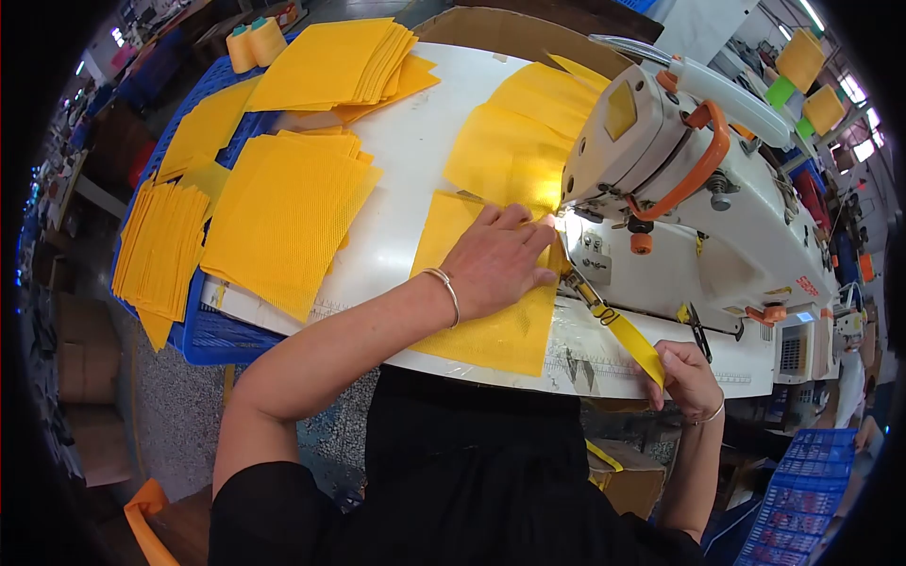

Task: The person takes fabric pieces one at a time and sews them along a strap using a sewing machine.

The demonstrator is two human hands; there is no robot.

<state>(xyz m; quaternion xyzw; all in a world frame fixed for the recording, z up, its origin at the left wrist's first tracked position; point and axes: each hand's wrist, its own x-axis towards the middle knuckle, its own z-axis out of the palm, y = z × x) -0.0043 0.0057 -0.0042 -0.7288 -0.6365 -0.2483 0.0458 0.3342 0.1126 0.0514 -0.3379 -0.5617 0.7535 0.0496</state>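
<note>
My left hand (500, 259) lies with fingers spread on a yellow mesh fabric panel (481, 335), its fingertips close to the lit needle area of a white sewing machine (698, 179). Another yellow panel (510, 141) lies beyond it on the white table. Between thumb and fingers, my right hand (689, 379) pinches a yellow binding tape (634, 347) near the table's front edge. That tape runs up into a metal binder guide (587, 291) beside the needle. The needle itself is hidden by the machine head and my left fingers.
Stacks of yellow panels (283, 212) cover the table's left side and a blue crate (226, 340). Thread cones (255, 44) stand at the back left. Black thread snips (698, 332) lie near my right hand. A cardboard box (528, 33) is behind the table.
</note>
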